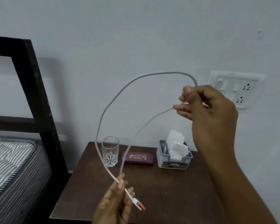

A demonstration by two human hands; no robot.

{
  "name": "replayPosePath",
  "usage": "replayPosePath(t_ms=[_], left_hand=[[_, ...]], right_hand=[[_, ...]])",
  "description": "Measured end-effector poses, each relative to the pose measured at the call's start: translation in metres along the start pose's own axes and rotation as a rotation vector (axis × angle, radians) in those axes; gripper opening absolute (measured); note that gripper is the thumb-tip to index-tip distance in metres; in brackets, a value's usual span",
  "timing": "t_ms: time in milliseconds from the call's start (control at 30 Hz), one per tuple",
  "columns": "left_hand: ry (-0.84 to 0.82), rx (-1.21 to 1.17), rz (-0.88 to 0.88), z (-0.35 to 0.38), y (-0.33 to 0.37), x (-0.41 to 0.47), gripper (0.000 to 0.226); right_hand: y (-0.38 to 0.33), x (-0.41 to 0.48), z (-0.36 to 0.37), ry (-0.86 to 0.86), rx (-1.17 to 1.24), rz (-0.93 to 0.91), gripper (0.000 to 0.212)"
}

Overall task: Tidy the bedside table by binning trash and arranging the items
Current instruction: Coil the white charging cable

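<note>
Above the tabletop, you've got the charging cable in the air, held by both hands.

- Left hand: low, fingers pinching the cable just behind the USB plug. The red-tipped plug sticks out free below the grip.
- Right hand: raised, fingers curled round the cable where two strands meet. One big loop arcs between the hands. I can't tell where the far end sits; it's hidden in that fist.

Step in hand, my read: coiling the cable, first loop formed. Arranging phase, not binning.

Next move calls for:
- Feed the slack into the right hand in even turns and keep the left pinch light so the cord slides.
- Don't let the low part of the loop swing into the drinking glass. It hangs right in front of it, and the glass looks easy to tip.
- Set the finished coil on the bare front area, apart from the Prince Opticals spectacle case and the tissue holder, which line up with the glass along the back.
</note>
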State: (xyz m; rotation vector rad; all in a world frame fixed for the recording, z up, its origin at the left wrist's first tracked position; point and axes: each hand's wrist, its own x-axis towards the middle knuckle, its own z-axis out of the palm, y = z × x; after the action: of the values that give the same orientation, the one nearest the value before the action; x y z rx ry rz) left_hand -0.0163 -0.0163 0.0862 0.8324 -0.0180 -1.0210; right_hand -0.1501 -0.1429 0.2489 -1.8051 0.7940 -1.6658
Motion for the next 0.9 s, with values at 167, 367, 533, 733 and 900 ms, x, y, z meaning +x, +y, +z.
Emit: replayPosePath(t_ms=[167,367,533,733,900], left_hand=[[0.037,0.009,-0.027,0.011,-0.025,-0.002,0.018],[0.076,0.005,-0.071,-0.003,-0.044,0.002,0.014],[0.114,0.023,-0.051,-0.005,-0.045,0.014,0.018],[0.162,0.013,0.02,-0.019,-0.04,0.028,0.016],[0.156,0.03,0.062,-0.022,-0.036,0.037,0.015]], right_hand=[[0.03,-0.028,-0.004,0.138,-0.083,-0.008,0.02],[0.097,-0.088,-0.01,0.327,0.035,0.291,0.02],[0.168,-0.137,0.016,0.39,0.027,0.642,0.02],[0.208,-0.172,0.035,-0.222,-0.504,0.922,0.049],[0.174,-0.182,0.003,-0.473,-0.778,0.963,0.049]])
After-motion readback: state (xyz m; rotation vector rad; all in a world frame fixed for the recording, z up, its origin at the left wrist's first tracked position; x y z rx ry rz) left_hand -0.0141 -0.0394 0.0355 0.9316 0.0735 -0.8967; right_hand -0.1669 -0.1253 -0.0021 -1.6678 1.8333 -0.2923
